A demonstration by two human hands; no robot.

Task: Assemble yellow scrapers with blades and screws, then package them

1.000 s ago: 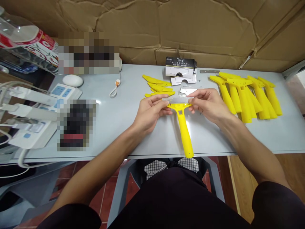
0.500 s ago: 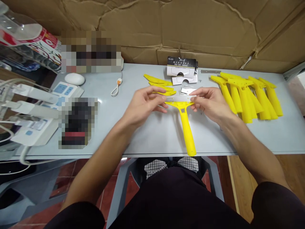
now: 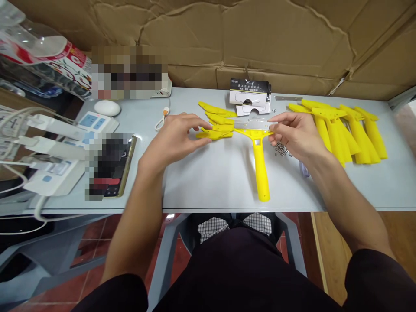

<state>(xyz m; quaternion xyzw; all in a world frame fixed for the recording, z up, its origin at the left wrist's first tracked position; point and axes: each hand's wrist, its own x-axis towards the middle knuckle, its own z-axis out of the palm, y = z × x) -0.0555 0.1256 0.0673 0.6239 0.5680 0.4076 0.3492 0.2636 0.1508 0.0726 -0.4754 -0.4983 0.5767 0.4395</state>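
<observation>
Grey tabletop [image 3: 201, 182]: left hand [image 3: 175, 138] now spread, off the blade [image 3: 255, 124]; right hand [image 3: 297, 132] clamped on it.

The right hand [image 3: 294, 133] is pinching the end of a metal blade [image 3: 251, 125] at the head of a yellow scraper handle [image 3: 261, 169]. The left hand [image 3: 177, 136] is hovering open beside the flat yellow pieces [image 3: 219, 130]. Black-and-white header cards [image 3: 248, 92] are lying behind, and more yellow handles [image 3: 354, 130] are resting on the bench [image 3: 201, 182], to the right.
</observation>
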